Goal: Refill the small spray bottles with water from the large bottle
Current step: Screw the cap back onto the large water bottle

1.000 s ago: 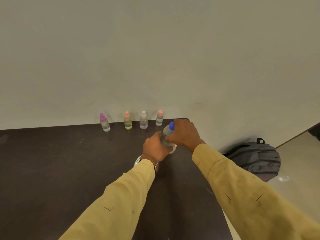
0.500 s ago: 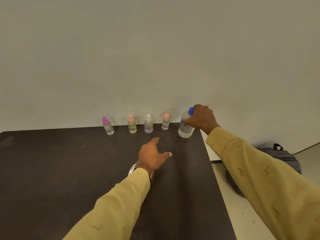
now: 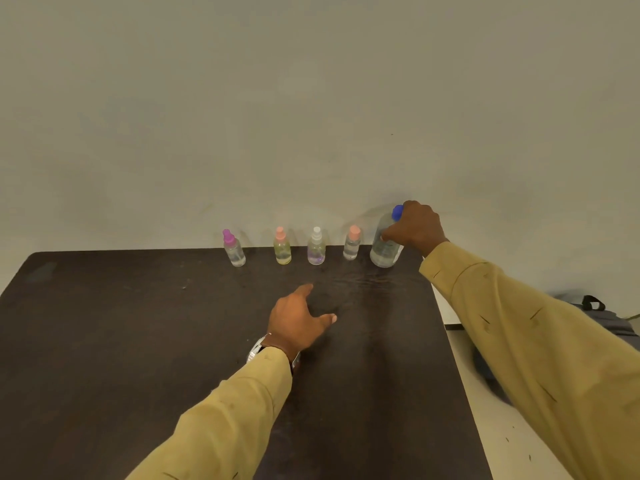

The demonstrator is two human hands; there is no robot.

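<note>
Hovering left hand [image 3: 298,318]: low over the dark table [image 3: 104,341], fingers loose and spread, thumb out, holding nothing. Whether it touches the top cannot be told. Watch [image 3: 255,348] at the wrist.
Backpack [image 3: 602,317]: on the floor off the table's right side, partly behind the right sleeve [image 3: 519,341].
Spray bottles: four upright in a row along the far edge, caps on. From the left: purple-capped bottle [image 3: 234,249], yellowish bottle [image 3: 282,247] with a peach cap, white-capped bottle [image 3: 316,247], smaller peach-capped bottle [image 3: 352,244]. Each shows some liquid; levels too small to read.
Large bottle [image 3: 385,249]: upright at the right end of the row, just beside the smaller peach-capped bottle, near the back right corner. Blue cap [image 3: 397,212] on.
Right hand [image 3: 415,226]: fingers curled round the large bottle's shoulder, just under the cap.
Wall [image 3: 311,98]: plain, directly behind the row.
Handling (judged): the large bottle is clear thin plastic with water in it, so probably fairly heavy and likely to give under a squeeze. Hold it mid-body, second hand on the cap. The spray bottles look light and narrow-based, easy to topple. Pinch the body and twist off the head.
Change over the last second: the large bottle was nearer mid-table with both hands on it, right hand at the cap. Now it stands at the back corner and the left hand is off it. Half a second ago the layout already matched this one.
</note>
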